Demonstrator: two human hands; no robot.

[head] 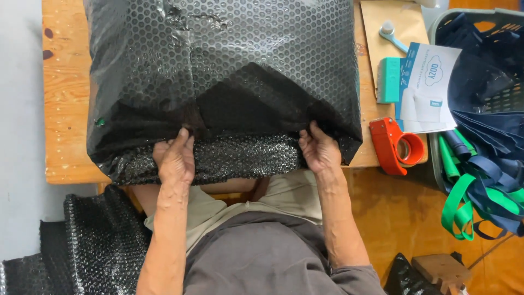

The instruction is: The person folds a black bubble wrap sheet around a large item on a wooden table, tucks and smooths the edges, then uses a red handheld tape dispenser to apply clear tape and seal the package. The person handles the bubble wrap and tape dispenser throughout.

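On the floor at far left lies spare bubble wrap (93,246). On the table (63,82) sits a bundle (218,71) already covered in black bubble wrap; only its near edge looks unfinished. The left hand (174,158) presses the flap (240,158) down, fingers together. The right hand (319,150) pinches the flap's other end. A red tape dispenser (396,145) sits untouched, so sealing seems left.

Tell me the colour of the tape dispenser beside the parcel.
Red-orange; the tape dispenser lies at the table's right edge, clearest in the head view.
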